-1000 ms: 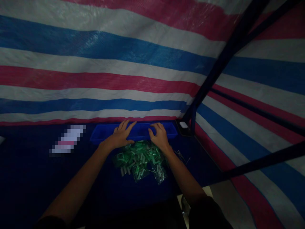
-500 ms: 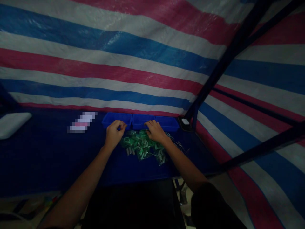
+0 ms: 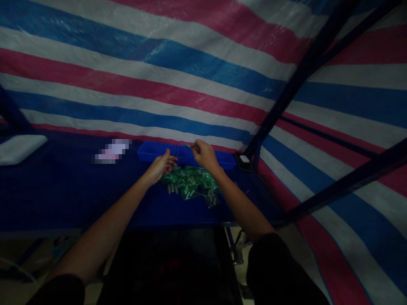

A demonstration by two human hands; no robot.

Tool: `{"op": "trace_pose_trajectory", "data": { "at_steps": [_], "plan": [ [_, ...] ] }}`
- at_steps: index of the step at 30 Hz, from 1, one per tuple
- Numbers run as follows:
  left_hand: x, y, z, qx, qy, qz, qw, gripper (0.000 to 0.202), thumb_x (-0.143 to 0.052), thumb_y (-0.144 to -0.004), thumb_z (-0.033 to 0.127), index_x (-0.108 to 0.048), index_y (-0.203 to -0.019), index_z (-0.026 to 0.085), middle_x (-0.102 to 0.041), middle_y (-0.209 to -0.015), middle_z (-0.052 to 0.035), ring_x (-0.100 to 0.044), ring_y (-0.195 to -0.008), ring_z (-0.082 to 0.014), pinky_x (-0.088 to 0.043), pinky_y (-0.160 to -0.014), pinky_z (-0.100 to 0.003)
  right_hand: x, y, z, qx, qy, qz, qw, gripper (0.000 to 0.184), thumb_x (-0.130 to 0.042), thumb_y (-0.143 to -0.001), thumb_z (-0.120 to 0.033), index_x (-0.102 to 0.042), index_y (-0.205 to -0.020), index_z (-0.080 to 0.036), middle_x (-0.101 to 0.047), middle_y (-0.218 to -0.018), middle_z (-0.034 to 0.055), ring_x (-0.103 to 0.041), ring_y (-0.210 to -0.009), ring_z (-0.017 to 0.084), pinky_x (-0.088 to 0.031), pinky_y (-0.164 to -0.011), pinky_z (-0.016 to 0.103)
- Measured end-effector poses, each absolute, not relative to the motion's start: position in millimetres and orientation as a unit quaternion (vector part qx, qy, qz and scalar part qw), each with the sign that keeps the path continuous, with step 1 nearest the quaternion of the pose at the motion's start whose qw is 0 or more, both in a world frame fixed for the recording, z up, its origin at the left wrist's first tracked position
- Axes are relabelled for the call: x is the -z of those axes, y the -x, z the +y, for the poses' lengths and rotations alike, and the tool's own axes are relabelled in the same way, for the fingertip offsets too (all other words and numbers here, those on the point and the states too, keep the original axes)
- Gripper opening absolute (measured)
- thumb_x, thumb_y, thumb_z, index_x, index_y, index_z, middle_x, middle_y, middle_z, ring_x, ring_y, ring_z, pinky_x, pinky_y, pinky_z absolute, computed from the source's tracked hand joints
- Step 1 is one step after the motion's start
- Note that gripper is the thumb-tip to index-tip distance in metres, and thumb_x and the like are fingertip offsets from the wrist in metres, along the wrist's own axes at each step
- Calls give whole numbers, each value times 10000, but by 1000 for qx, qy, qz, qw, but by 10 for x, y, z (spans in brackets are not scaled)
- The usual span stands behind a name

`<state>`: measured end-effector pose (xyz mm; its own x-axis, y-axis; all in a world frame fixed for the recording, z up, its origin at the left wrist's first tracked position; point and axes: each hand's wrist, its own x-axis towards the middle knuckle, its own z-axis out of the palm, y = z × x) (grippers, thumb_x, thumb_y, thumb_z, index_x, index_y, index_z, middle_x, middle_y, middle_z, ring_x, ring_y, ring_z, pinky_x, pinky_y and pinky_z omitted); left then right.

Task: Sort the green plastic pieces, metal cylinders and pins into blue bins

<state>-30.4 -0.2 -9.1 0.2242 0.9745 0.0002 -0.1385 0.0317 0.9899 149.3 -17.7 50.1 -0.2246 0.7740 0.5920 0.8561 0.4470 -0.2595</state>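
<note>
My right hand [image 3: 205, 156] is raised over the blue bins, its thumb and fingers pinched on a small green piece [image 3: 187, 146] whose kind is too small to make out. My left hand [image 3: 161, 166] hovers at the front edge of the left blue bin [image 3: 146, 157], with fingers apart and nothing visible in them. Just below both hands lies a pile of small clear and green plastic bags [image 3: 190, 182] with short metallic pieces among them.
Further blue bins [image 3: 227, 164] continue the row to the right, partly behind my right hand. A black tray with a white item [image 3: 244, 159] sits by the frame post. Leftward are a blurred-out paper [image 3: 116, 150] and a white slab [image 3: 22, 148]. Striped sheeting encloses the blue table [image 3: 79, 190].
My right hand has risen from the pile to above the bins, now with the green piece. My left hand has gone from a pinch to spread fingers. The view has shifted slightly.
</note>
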Motion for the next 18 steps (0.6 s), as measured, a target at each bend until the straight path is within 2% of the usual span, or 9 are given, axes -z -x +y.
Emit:
{"op": "trace_pose_trajectory", "data": {
  "at_steps": [3,6,8,10,14,16,18],
  "plan": [
    [77,327,2,-483,-461,377,642,356,-570,-745,443,-628,-778,93,-587,-619,-46,-432,-385,-45,-247,-330,-147,-392,-1353,-253,26,491,-803,335,147,-438,-809,-180,-572,-869,-173,-601,-785,25,-535,-732,148,-386,-685,244],
    [60,314,-17,-532,-435,342,641,111,-615,-702,216,-602,-750,117,-587,-606,-10,-451,-411,-38,-287,-361,-134,-240,-1255,-276,26,463,-816,344,155,-434,-797,-168,-582,-841,-174,-610,-808,36,-546,-789,158,-397,-738,254],
    [40,308,-30,-557,-421,313,644,79,-590,-676,141,-584,-754,134,-588,-622,6,-489,-448,-49,-348,-405,-143,-161,-1226,-244,31,453,-816,358,170,-436,-775,-142,-588,-848,-166,-614,-846,47,-549,-832,164,-397,-778,264],
    [13,322,-31,-568,-399,298,656,79,-549,-717,195,-572,-768,140,-594,-652,-5,-540,-506,-78,-412,-462,-174,-115,-1217,-183,34,443,-819,362,190,-435,-763,-122,-594,-860,-158,-614,-871,56,-549,-859,168,-395,-804,270],
    [-10,376,5,-592,-378,329,631,327,-434,-814,437,-567,-838,140,-601,-707,-37,-568,-539,-118,-451,-496,-229,-83,-1208,-44,52,432,-828,353,211,-418,-786,-120,-608,-875,-146,-614,-888,77,-547,-884,175,-391,-827,271],
    [15,383,33,-612,-400,366,576,265,-517,-775,396,-555,-858,146,-591,-706,-20,-554,-519,-107,-444,-497,-224,-70,-1192,1,59,429,-831,350,230,-408,-793,-107,-613,-890,-148,-614,-901,76,-543,-894,169,-388,-835,264],
    [57,377,56,-619,-441,400,511,194,-596,-710,278,-533,-847,156,-576,-702,2,-543,-517,-100,-434,-497,-216,-54,-1172,15,59,432,-825,361,244,-408,-792,-95,-618,-904,-148,-611,-912,71,-538,-896,160,-386,-834,250]
  ]
}}
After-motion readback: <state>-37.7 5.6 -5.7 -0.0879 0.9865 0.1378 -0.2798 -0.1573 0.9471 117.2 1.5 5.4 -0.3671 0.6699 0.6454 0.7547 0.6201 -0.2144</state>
